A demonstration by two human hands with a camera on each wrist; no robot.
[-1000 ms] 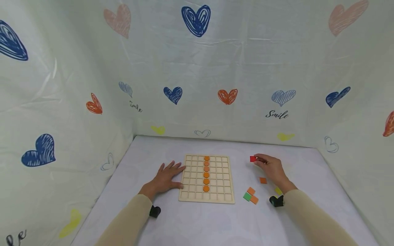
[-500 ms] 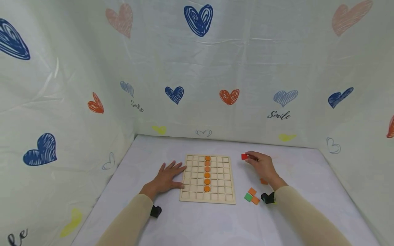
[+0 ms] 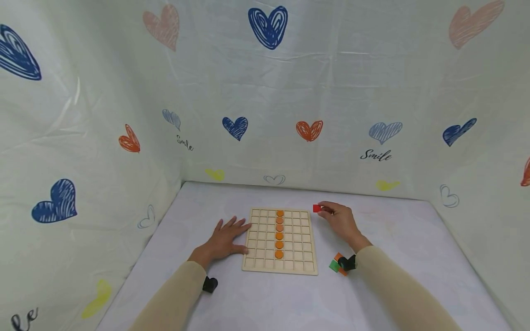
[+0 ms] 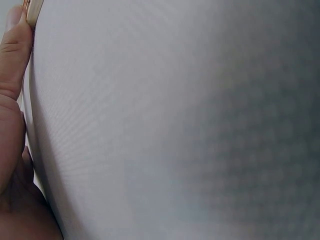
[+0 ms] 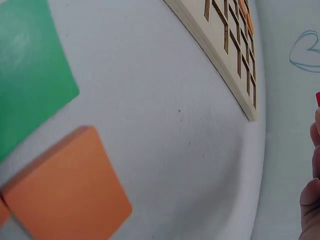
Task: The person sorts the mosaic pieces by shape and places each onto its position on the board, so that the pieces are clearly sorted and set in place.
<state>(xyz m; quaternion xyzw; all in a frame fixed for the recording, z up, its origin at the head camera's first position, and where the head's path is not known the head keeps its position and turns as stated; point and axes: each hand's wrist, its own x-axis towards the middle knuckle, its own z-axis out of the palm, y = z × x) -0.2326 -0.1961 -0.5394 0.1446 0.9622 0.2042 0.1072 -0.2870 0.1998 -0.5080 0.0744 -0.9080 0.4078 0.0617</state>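
A square wooden grid board [image 3: 260,265] lies on the table, with one column of several orange round discs [image 3: 279,236] in its cells. My left hand [image 3: 220,240] rests at the board's left edge, fingers spread; thumb and fingertips touch the rim. In the left wrist view the thumb [image 4: 14,55] presses against the board's edge [image 4: 34,11]. Just off the board's far right corner, my right hand [image 3: 340,221] pinches a red square tile [image 3: 316,208] between thumb and fingers. Only a sliver of that red tile [image 5: 318,98] shows in the right wrist view.
To the right of the board lie a green square tile [image 3: 333,265] and orange tiles [image 5: 72,187], partly covered by the black wrist camera [image 3: 347,263] in the head view. A white curtain with printed hearts [image 3: 309,131] stands behind the table.
My right hand has carried the red tile left, from the table's right part to beside the board's far right corner. My left hand stays on the board's edge.
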